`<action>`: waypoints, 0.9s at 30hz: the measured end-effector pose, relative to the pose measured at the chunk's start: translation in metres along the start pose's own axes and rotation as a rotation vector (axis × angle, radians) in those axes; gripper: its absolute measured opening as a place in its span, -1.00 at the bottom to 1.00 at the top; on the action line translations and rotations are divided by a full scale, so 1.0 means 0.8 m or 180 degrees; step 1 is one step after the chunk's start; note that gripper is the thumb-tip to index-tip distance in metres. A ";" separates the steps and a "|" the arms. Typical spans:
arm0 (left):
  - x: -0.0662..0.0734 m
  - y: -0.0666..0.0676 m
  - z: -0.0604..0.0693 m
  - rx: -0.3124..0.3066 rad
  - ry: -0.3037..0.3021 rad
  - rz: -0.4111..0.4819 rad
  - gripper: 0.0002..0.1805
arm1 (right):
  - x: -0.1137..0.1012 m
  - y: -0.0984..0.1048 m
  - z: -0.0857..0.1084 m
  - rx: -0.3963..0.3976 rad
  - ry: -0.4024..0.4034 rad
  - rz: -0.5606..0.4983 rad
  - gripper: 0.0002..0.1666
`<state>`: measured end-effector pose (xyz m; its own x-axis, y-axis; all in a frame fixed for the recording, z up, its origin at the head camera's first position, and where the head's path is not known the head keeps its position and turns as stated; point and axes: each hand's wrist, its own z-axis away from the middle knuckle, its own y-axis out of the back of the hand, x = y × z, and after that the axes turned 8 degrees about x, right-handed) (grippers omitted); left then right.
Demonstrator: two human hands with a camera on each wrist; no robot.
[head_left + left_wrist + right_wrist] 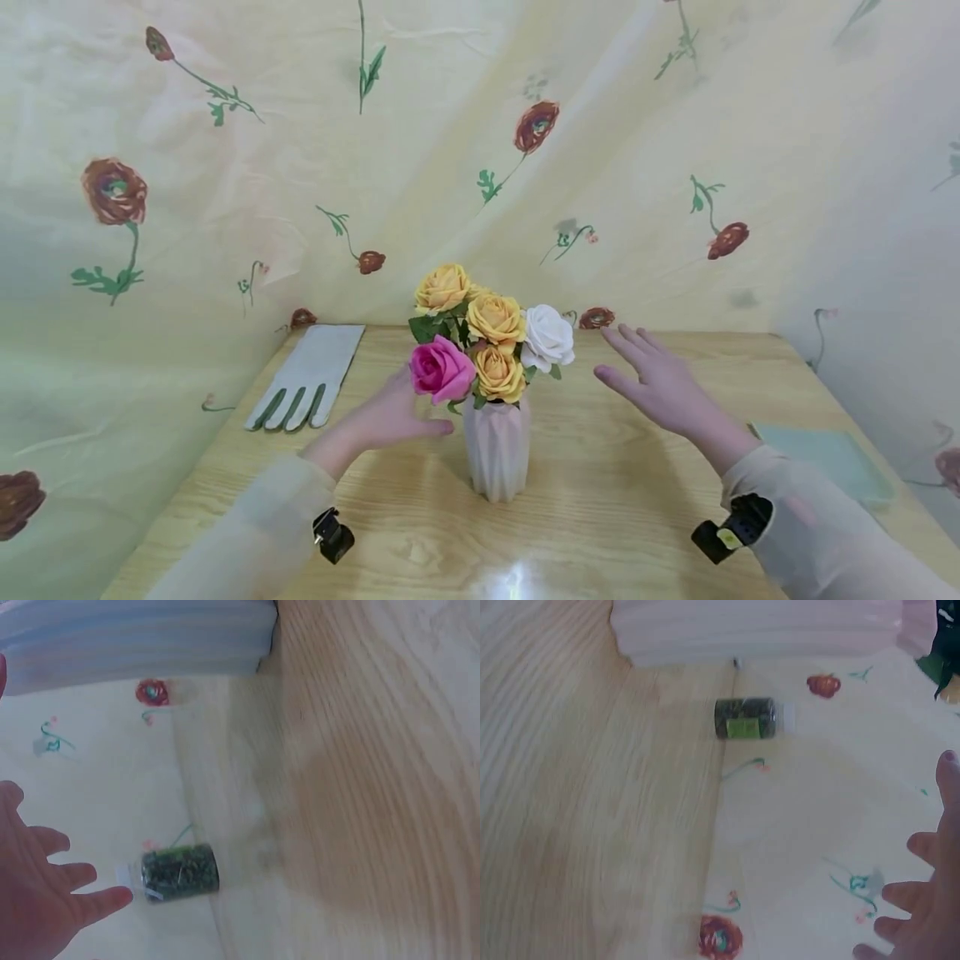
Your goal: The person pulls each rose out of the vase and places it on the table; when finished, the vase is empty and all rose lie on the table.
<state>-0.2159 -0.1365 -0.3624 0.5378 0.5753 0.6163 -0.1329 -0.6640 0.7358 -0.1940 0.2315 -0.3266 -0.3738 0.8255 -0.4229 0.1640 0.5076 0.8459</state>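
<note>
A white ribbed vase stands upright on the table, holding yellow roses, a white rose and a pink rose. Just left of it is my left hand, touching nothing that I can see, its fingertips partly behind the pink rose; the left wrist view shows the fingers spread. My right hand hovers to the right of the vase with straight, spread fingers, holding nothing. Both wrist views show a small jar with dark green contents beyond the vase; I cannot make it out in the head view.
A white and grey-green glove lies flat at the table's back left. At the right edge lies a pale green, flat rectangular item. Flower-printed cloth hangs behind the wooden table.
</note>
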 end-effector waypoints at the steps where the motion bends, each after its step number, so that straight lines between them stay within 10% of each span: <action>1: 0.003 -0.003 0.001 -0.0016 -0.0007 0.0104 -0.13 | -0.003 -0.001 0.000 0.0049 0.0059 -0.0117 -0.22; 7: 0.019 -0.020 0.014 -0.0311 0.0381 0.0332 0.01 | -0.025 -0.008 0.003 0.0138 0.0086 -0.1010 -0.37; 18: 0.035 -0.039 0.025 -0.0505 0.0177 0.0783 0.05 | -0.060 -0.018 0.000 0.0142 -0.0402 -0.1842 -0.55; 27: 0.041 -0.059 0.026 -0.0130 0.0448 0.1066 -0.07 | -0.082 -0.021 -0.010 0.0228 -0.0603 -0.2166 -0.74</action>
<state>-0.1745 -0.0962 -0.3831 0.3395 0.3912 0.8554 -0.3169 -0.8087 0.4956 -0.1797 0.1672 -0.3103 -0.2504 0.3449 -0.9046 0.0125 0.9355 0.3532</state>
